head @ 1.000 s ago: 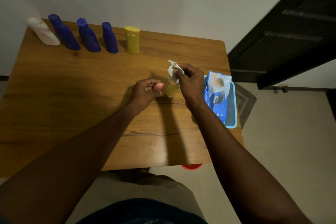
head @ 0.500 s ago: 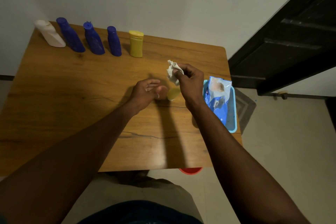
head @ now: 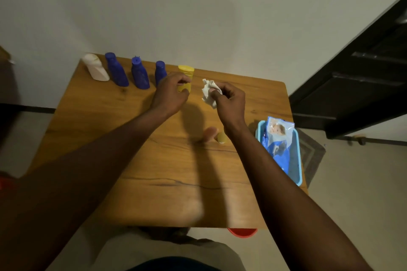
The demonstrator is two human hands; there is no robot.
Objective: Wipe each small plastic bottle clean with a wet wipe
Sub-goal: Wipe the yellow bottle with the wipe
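Head view.

1. Left grip (head: 170, 92): closed round the lower body of the yellow bottle (head: 186, 78), with the fingers over the front and the thumb underneath. The cap shows above my knuckles. The bottle is upright at the far side of the bench (head: 132, 160).
2. Right grip (head: 229, 103): thumb and fingertips pinch a crumpled wipe (head: 209, 92). It sits just right of the left grip, and the wipe is near the bottle but not touching it.
3. Left of the left grip, three blue bottles (head: 139, 76) and a white bottle (head: 95, 68) stand in a row.
4. Nearer me than the right grip, a small bottle (head: 221, 137) lies on its side, partly hidden by my right wrist.
5. Right of that grip, the pack (head: 277, 141) lies in a tray (head: 296, 160).

Handling, by judgement:
- The yellow bottle looks like light, stiff plastic with a smooth wall, and is likely to be slippery once wet. I cannot tell how full it is.
- Hold it low on the body, leaving the cap and shoulder free for wiping. Then move the hold to the cap to clean the base.
- Use moderate pressure only.
- The wipe is soft and limp. Bunch it so that a clean face points outward.
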